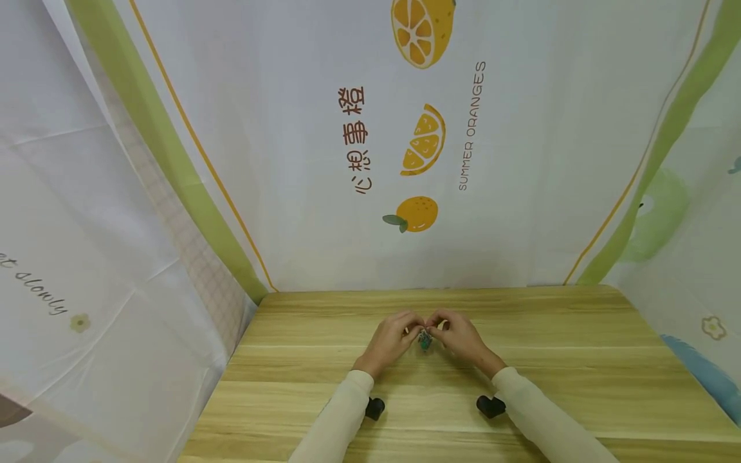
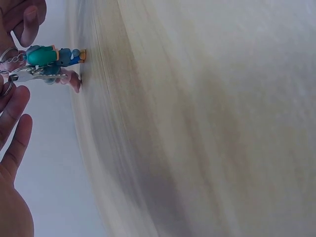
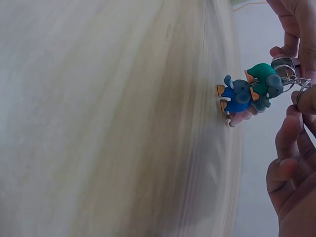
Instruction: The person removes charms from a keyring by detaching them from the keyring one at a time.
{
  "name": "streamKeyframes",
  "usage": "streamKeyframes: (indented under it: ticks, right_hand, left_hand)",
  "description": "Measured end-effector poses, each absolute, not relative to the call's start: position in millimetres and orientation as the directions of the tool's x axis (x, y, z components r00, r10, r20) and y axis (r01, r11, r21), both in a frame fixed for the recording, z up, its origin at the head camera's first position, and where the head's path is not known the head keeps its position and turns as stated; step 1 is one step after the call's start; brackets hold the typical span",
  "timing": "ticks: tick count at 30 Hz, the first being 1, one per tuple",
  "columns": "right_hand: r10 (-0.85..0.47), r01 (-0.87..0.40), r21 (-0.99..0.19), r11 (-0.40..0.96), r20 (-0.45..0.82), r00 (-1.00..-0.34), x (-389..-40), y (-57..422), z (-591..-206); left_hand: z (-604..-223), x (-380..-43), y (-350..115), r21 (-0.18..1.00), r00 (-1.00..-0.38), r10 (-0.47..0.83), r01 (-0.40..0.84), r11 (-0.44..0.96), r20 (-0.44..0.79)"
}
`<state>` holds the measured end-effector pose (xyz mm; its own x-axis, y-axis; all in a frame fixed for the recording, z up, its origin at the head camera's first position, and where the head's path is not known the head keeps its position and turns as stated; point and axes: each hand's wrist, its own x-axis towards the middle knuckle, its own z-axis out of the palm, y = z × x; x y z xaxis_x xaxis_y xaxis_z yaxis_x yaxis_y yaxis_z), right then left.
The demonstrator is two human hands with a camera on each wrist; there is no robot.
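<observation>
A keychain [image 1: 425,341] hangs between the two hands, close over the table. In the right wrist view it carries an elephant figure in green [image 3: 263,74] and another in blue [image 3: 238,104], joined by short chains to a metal ring [image 3: 304,90]. Silvery metal parts [image 2: 24,76] show beside the figures in the left wrist view. My left hand [image 1: 395,339] pinches the ring end from the left, thumb against fingertips. From the right, my right hand [image 1: 460,335] pinches the same ring end, fingertips almost meeting the left ones.
A wood-grain table [image 1: 278,360] lies under both forearms. Black wrist-worn pieces stick out beside the sleeves, one at the left [image 1: 375,408] and one at the right [image 1: 491,406]. White curtains with orange prints [image 1: 312,193] hang behind the table and along its sides.
</observation>
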<state>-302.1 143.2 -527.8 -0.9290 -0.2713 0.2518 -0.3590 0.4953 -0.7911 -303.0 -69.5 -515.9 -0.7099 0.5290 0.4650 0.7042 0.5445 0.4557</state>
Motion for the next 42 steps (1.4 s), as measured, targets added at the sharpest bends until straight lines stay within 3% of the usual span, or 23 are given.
streamKeyframes:
  ticks: [24, 35, 42]
  right_hand:
    - [-0.195, -0.313, -0.701, 0.641, 0.246, -0.95, -297.9, 134.9, -524.8]
    - [-0.21, -0.325, -0.705, 0.63, 0.247, -0.946, -296.8, 133.1, -522.2]
    - [-0.225, -0.326, -0.766, 0.554, 0.239, -0.945, -300.2, 134.8, -524.5]
  left_hand:
    - [-516.7, -303.8, -67.8, 0.467, -0.715, 0.527, 0.699, 0.541, 0.459]
    - [-515.5, -302.2, -69.2, 0.5, -0.744, 0.516, 0.668, 0.552, 0.425]
    - [-516.1, -302.2, -71.5, 0.501, -0.762, 0.501, 0.647, 0.575, 0.41]
